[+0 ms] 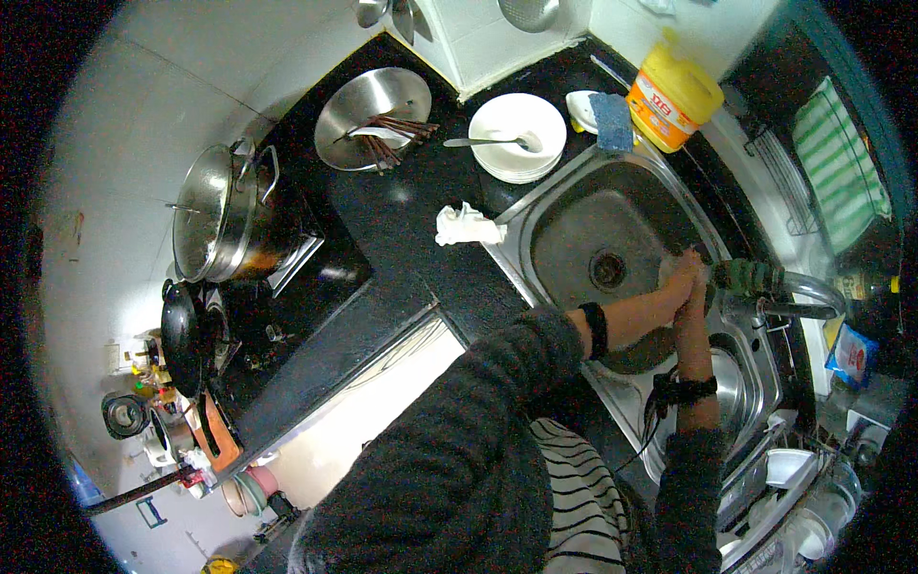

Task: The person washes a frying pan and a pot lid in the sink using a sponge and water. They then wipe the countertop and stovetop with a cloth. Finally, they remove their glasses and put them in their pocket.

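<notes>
My left hand (675, 287) and my right hand (699, 290) meet over the right side of the metal sink basin (583, 206), just beside the faucet (751, 277). They are pressed against each other with the fingers closed. Whatever lies between them, if anything, is hidden, and the fingers are small and blurred. A pale, see-through smear shows by the fingertips; I cannot tell whether it is water. Both wrists wear dark bands, and a dark cable hangs from the right one. Left of the basin, a crumpled white cloth (467, 226) rests at the sink's edge.
Behind the sink are stacked white bowls (516, 115) with a spoon, a blue sponge (610, 121) and a yellow jug (674, 96). A steel bowl (349, 105) holds chopsticks. Left stand a large steel pot (215, 215) and a black pan (180, 335). A dish rack (779, 497) stands at right.
</notes>
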A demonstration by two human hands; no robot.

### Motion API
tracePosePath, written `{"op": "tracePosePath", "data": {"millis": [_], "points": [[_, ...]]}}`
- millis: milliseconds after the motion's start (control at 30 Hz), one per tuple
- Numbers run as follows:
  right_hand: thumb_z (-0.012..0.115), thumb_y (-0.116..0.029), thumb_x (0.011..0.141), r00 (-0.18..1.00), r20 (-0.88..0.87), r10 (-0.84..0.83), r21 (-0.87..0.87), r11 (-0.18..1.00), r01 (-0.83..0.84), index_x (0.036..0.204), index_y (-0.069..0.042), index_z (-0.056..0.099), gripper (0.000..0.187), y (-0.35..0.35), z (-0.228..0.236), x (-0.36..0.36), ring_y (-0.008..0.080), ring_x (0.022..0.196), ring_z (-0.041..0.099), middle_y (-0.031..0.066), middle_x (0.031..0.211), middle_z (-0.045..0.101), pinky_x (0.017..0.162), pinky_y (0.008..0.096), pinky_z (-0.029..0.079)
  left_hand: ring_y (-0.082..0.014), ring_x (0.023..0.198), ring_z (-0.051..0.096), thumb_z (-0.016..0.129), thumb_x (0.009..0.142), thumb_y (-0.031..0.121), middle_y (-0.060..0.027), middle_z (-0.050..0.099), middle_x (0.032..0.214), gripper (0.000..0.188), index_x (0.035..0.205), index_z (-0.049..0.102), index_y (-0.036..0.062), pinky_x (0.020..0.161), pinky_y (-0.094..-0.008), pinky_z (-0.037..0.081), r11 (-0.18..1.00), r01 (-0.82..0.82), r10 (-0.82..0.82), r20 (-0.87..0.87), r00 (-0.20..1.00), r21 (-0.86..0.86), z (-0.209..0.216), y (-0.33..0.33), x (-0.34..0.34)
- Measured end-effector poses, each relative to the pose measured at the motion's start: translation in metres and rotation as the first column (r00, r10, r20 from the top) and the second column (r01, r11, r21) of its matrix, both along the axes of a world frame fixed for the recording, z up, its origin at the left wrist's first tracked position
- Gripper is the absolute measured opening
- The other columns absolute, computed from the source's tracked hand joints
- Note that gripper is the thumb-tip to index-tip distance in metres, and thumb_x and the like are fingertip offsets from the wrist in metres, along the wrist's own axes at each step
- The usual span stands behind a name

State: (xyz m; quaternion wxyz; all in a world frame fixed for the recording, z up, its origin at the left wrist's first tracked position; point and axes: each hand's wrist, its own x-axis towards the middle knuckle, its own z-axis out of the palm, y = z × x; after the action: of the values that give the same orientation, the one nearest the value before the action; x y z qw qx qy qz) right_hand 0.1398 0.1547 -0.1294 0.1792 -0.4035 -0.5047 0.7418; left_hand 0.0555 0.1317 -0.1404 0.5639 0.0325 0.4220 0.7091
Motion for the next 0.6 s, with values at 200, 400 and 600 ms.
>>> {"op": "tracePosePath", "data": {"millis": [200, 400, 600], "points": [[0.040, -0.045, 0.092, 0.999, 0.003, -0.040, 0.010, 0.999, 0.040, 0.134, -0.004, 0.033, 0.060, 0.010, 0.000, -0.003, 0.0218, 0.117, 0.041, 0.0087, 0.133, 0.039, 0.096, 0.0330, 0.034, -0.0231, 0.082, 0.056, 0.042, 0.092, 0.040, -0.0079, 0.058, 0.096, 0.038, 0.105, 0.054, 0.0057, 0.071, -0.0382, 0.045, 1.000, 0.004, -0.004, 0.029, 1.000, -0.007, 0.005, 0.001, 0.001], [0.041, -0.048, 0.091, 0.994, -0.107, -0.039, 0.066, 0.997, 0.046, 0.130, -0.003, 0.036, 0.060, 0.013, -0.003, -0.007, 0.0207, 0.112, 0.043, 0.0084, 0.128, 0.042, 0.093, 0.0336, 0.037, -0.0226, 0.079, 0.055, 0.043, 0.092, 0.037, -0.0082, 0.058, 0.093, 0.035, 0.102, 0.054, 0.0050, 0.067, -0.0380, 0.045, 1.000, 0.022, -0.021, 0.058, 0.998, -0.021, 0.003, 0.007, 0.006], [0.045, -0.046, 0.089, 0.945, -0.111, -0.308, -0.241, 0.931, 0.275, 0.115, -0.004, 0.049, 0.050, 0.012, -0.010, -0.007, 0.0204, 0.096, 0.051, 0.0070, 0.108, 0.053, 0.080, 0.0367, 0.043, -0.0221, 0.075, 0.055, 0.045, 0.092, 0.034, -0.0085, 0.058, 0.091, 0.033, 0.099, 0.055, 0.0043, 0.063, -0.0378, 0.045, 0.998, 0.035, -0.026, 0.162, 0.986, -0.053, 0.007, -0.013, 0.008]]}}
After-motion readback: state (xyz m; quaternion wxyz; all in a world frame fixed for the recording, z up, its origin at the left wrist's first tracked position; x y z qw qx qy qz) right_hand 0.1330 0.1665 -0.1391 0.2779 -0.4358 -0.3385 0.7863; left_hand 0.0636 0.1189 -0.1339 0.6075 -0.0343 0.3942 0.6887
